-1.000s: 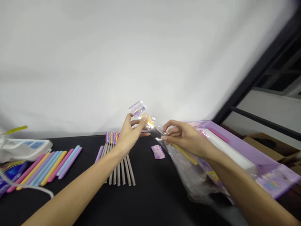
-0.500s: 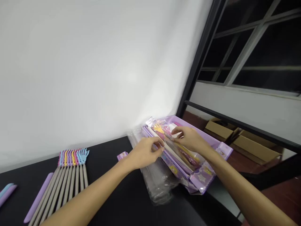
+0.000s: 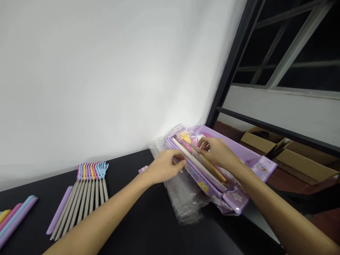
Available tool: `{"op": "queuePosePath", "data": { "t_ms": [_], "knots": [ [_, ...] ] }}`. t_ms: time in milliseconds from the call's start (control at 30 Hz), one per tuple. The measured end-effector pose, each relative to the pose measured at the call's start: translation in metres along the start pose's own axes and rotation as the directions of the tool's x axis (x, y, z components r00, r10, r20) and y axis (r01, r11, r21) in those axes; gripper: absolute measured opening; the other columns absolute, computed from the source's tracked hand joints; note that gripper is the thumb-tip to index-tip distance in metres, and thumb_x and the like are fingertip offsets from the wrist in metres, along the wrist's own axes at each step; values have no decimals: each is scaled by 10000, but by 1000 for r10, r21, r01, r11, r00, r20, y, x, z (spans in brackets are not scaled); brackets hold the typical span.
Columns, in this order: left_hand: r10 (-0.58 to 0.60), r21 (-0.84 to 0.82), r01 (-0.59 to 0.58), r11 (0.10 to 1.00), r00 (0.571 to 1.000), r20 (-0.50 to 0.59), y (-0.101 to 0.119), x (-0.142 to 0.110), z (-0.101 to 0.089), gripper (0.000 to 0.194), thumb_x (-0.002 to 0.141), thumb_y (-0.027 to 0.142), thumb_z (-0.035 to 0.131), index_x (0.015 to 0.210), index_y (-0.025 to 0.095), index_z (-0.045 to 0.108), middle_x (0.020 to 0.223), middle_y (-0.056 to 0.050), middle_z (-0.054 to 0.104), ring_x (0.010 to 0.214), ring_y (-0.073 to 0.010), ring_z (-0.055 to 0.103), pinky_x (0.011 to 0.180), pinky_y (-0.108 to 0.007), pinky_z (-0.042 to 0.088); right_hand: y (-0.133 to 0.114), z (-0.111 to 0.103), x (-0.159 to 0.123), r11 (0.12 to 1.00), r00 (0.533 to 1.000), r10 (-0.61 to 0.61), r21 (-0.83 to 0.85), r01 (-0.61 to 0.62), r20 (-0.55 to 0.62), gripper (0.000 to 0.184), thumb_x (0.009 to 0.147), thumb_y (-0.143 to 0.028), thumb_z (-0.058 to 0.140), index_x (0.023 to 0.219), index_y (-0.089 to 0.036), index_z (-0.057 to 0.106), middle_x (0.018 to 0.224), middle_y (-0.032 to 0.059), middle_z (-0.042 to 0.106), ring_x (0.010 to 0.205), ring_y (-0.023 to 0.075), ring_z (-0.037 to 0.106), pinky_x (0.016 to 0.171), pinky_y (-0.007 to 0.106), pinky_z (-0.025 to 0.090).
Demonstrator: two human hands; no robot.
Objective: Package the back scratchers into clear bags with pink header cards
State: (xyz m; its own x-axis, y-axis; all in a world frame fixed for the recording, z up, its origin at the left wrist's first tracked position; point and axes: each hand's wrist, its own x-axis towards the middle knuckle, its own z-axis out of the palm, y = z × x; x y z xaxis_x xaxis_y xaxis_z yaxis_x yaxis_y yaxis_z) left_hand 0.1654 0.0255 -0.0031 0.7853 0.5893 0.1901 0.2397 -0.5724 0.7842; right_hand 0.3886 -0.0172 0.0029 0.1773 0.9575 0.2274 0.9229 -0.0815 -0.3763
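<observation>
My right hand (image 3: 215, 152) is pinching the tan shaft of a back scratcher (image 3: 216, 170) between thumb and fingers, with its yellow hand-shaped head lying inside the lilac plastic tray (image 3: 248, 156). I am keeping the pinch light and the shaft running along the tray's length, so the head is not snagging the pieces beside it. My left hand (image 3: 165, 166) is curled against the long white card strip (image 3: 198, 163) at the tray's near side; I cannot tell whether it is gripping or only steadying. The tray is sitting partly on a crumpled clear plastic bag (image 3: 183, 198) at the edge of the black surface (image 3: 127, 226). Further left, a fanned row of back scratchers (image 3: 90, 191) is lying on that surface, pastel heads together.
</observation>
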Motion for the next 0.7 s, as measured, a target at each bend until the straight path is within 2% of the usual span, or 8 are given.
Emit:
{"op": "queuePosePath", "data": {
  "t_ms": [133, 267, 367, 500, 700],
  "knots": [
    [3, 12, -3, 1000, 1000, 3, 0, -3, -1, 191, 892, 286, 510, 932, 184, 666, 908, -33, 712, 774, -165, 668, 681, -271, 516, -2, -3, -5, 993, 989, 25, -118, -8, 143, 127, 762, -322, 631, 779, -203, 673, 768, 61, 710, 697, 210, 627, 607, 300, 406],
    [5, -12, -5, 1000, 1000, 12, -2, -5, -6, 202, 890, 278, 509, 941, 173, 673, 923, -45, 713, 747, -156, 664, 668, -270, 522, -11, -10, -10, 962, 997, 7, -274, 14, 75, 200, 765, -367, 638, 681, -197, 702, 773, 115, 714, 739, 264, 639, 629, 340, 408],
    [1, -16, -1, 1000, 1000, 8, -1, -10, -18, 196, 891, 286, 513, 947, 175, 665, 904, -42, 708, 726, -149, 664, 632, -255, 515, -32, -18, -7, 951, 998, -55, -302, 57, 16, 227, 783, -381, 612, 670, -202, 694, 765, 105, 713, 759, 269, 642, 648, 345, 413],
    [-10, 47, 11, 999, 1000, -13, 4, -28, -50, 198, 895, 288, 514, 961, 174, 661, 800, -30, 695, 691, -144, 663, 606, -236, 497, -79, -26, 3, 976, 994, -110, -187, 108, -1, 213, 795, -387, 596, 696, -214, 669, 770, 73, 715, 745, 243, 645, 638, 328, 415],
    [-99, 199, 115, 973, 991, -86, 9, -85, -114, 217, 904, 293, 494, 914, 165, 669, 738, -29, 697, 623, -138, 669, 568, -226, 472, -159, -11, 14, 975, 967, -219, -4, 221, 131, 172, 776, -390, 648, 716, -230, 672, 696, 60, 705, 628, 220, 636, 552, 315, 405]
  ]
}}
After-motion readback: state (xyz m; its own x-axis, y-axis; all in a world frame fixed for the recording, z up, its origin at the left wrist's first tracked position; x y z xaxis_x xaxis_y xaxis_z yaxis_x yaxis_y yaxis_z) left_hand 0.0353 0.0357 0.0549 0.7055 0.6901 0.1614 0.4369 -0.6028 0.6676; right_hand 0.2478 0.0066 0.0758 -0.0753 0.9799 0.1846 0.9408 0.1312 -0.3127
